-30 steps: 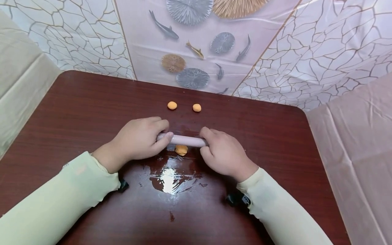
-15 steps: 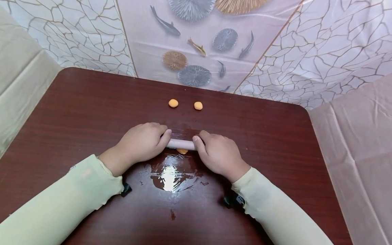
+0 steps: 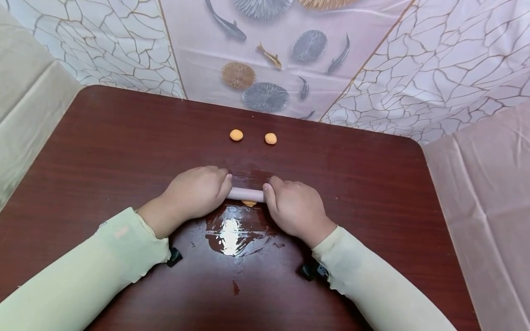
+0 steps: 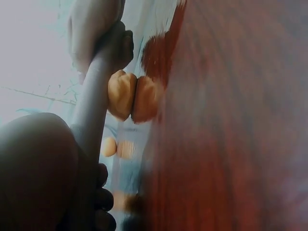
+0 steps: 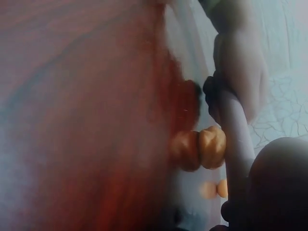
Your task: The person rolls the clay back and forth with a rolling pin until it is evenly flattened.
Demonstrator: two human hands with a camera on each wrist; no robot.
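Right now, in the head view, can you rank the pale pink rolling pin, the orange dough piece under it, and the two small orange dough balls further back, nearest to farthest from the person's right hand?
1. Pale pink rolling pin: gripped by the right hand.
2. Orange dough piece: under the pin, just left of the hand.
3. Right orange dough ball: further back on the table.
4. Left orange dough ball: beside it, farther left.

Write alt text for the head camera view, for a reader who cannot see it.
Two hands, the left hand and right hand, grip the ends of a small pale rolling pin lying over an orange dough piece on a dark wooden table. Two orange dough balls sit apart farther back, and a shiny wet patch lies nearer the person.
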